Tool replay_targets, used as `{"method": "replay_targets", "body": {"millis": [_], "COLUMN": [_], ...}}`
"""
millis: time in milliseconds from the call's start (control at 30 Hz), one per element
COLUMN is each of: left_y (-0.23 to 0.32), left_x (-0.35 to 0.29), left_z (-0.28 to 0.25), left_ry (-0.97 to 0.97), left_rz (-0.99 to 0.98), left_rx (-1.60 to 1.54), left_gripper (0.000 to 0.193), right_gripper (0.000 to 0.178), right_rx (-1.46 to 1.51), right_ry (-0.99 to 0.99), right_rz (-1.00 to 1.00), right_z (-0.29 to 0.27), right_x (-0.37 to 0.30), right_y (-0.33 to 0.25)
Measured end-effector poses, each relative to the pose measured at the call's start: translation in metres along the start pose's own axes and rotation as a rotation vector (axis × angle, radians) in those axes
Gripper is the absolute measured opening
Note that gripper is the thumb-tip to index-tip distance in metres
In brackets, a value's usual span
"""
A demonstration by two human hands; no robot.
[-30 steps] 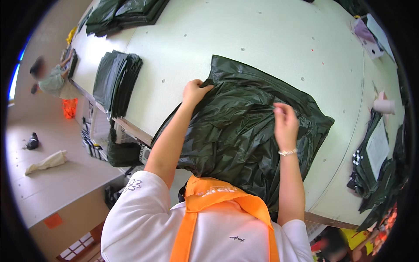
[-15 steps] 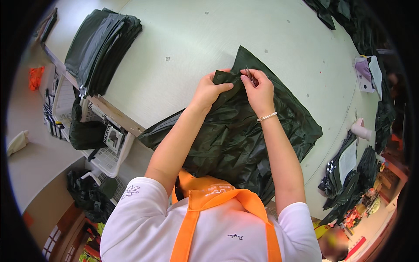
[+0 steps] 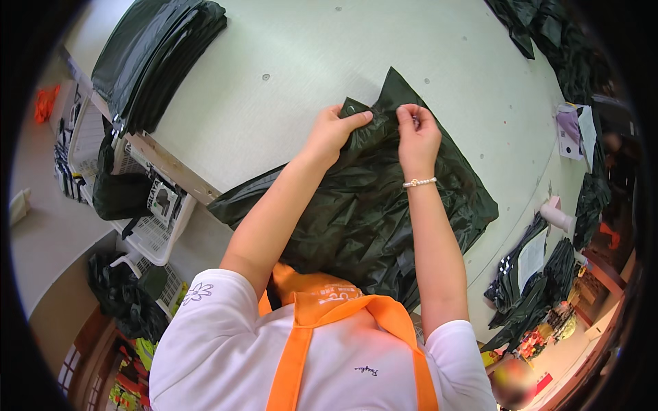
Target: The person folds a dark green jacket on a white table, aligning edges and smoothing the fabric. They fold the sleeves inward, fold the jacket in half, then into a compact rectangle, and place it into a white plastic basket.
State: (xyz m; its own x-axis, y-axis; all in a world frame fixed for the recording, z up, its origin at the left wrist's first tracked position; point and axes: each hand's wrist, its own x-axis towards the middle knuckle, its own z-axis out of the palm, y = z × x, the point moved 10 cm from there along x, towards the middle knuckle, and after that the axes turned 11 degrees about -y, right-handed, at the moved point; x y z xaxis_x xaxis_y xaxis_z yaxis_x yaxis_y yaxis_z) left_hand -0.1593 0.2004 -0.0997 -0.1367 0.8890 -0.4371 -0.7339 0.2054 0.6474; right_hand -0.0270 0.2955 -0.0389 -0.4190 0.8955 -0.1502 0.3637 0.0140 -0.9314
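A glossy dark green piece of thin fabric (image 3: 356, 205) lies crumpled across the table in front of me, one pointed corner reaching away. My left hand (image 3: 336, 130) grips a folded flap, thumb on top; a small round snap or eyelet shows at its tip. Beside it, to the right, my right hand (image 3: 419, 133) is closed, fingertips together over the fabric near the far corner. A bit of small metal snips (image 3: 416, 122) shows between its fingers, mostly hidden. Whether those fingertips also pinch fabric or thread, I cannot tell.
The pale table (image 3: 295, 41) bears a neat stack of dark green folded pieces (image 3: 161, 58) at the far left. White baskets (image 3: 161, 240) stand below its left edge. Along the right edge lie more dark pieces (image 3: 524, 281), a white cone (image 3: 558, 217) and a small box (image 3: 570, 130).
My right hand has moved right, away from the left, and the snips' blades that showed are now mostly hidden. The left hand keeps hold of the flap. The view has shifted slightly.
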Motion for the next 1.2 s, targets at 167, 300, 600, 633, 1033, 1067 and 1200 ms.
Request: {"method": "replay_targets", "body": {"millis": [167,300,600,633,1033,1067,1200], "left_y": [-0.002,0.004,0.021,0.023,0.027,0.026,0.035], "left_x": [0.003,0.001,-0.005,-0.006,-0.008,-0.008,-0.002], "left_z": [0.002,0.006,0.015,0.016,0.019,0.018,0.011], "left_ry": [-0.054,-0.075,-0.073,-0.066,-0.073,-0.057,0.043], "left_rz": [-0.007,0.002,0.104,0.116,0.154,0.156,0.246], "left_rx": [-0.085,-0.008,0.172,0.2,0.264,0.249,0.473], "left_gripper": [0.018,0.02,0.017,0.017,0.018,0.018,0.021], "right_gripper": [0.026,0.022,0.015,0.015,0.014,0.014,0.018], "right_rx": [-0.128,-0.368,-0.38,-0.319,-0.424,-0.46,-0.174], "right_ry": [-0.126,-0.22,-0.229,-0.218,-0.158,-0.148,0.006], "right_rz": [-0.248,-0.365,-0.324,-0.296,-0.349,-0.35,-0.218], "right_z": [0.009,0.023,0.024,0.021,0.019,0.018,-0.026], "right_x": [-0.011,-0.015,-0.011,-0.009,-0.017,-0.018,-0.022], "right_y": [-0.023,-0.046,-0.054,-0.05,-0.069,-0.071,-0.04]}}
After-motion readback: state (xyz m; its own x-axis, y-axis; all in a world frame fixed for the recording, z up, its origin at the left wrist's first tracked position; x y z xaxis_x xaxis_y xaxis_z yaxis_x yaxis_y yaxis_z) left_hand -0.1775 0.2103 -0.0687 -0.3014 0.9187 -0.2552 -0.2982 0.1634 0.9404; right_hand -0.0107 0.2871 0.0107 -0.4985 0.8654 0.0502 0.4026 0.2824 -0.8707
